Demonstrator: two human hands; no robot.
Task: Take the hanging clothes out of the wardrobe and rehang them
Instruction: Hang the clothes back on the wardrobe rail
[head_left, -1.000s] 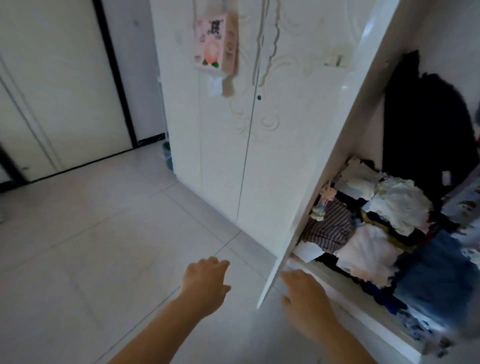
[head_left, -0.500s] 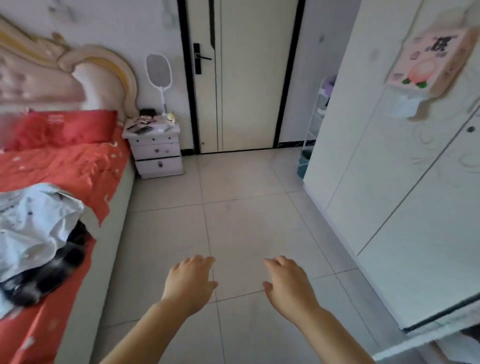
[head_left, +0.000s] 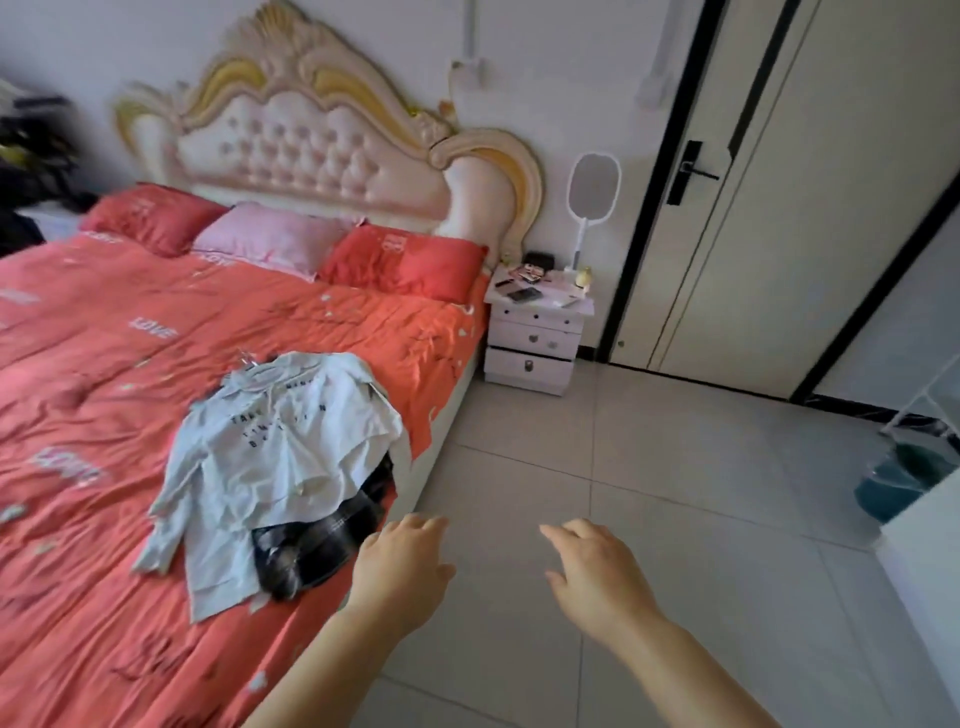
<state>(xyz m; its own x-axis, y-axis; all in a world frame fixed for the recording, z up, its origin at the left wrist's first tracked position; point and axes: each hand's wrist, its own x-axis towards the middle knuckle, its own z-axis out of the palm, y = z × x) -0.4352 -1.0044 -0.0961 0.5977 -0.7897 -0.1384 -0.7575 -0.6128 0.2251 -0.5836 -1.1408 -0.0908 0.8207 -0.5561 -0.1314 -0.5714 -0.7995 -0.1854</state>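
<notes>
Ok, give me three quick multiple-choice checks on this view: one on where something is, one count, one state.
1. Where does the pale shirt lie? A on the floor; B on the nightstand; C on the bed.
2. How many pillows sit against the headboard? A two; B three; C five.
3. What are the left hand and right hand doing? A both hold nothing; B the left grips the shirt; C the right holds a hanger.
Answers: C, it is spread across the bed; B, two red and one pink; A, both hover with relaxed fingers, touching nothing.
</notes>
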